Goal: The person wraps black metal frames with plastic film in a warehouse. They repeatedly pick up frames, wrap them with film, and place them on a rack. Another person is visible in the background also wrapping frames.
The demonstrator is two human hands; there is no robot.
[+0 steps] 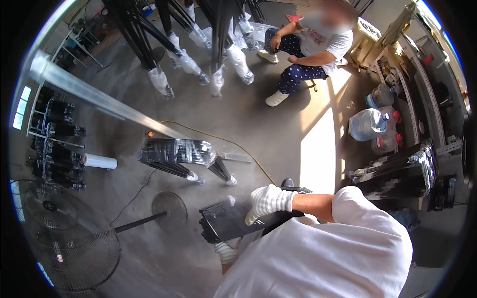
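Close in front of me a flat black bundle [226, 222], shiny as if wrapped in plastic film, lies tilted against my body. My right hand [271, 201], in a white-and-grey striped glove, grips it from above, fingers bent down over its top face. Underneath the near left end, my left hand [227, 252] in a similar glove holds the bundle; its fingers are mostly hidden. My white top covers the bundle's right part. Just beyond it stands another wrapped black piece [176, 151] with slim legs, their ends covered in clear film.
Black legs with film-wrapped ends [216, 79] fill the far side. A person [318, 54] sits beyond at the right. A standing fan [74, 238] is at left, near a film roll [100, 161]. A yellow cord [223, 141] crosses the floor. Water jugs [367, 124] stand at right.
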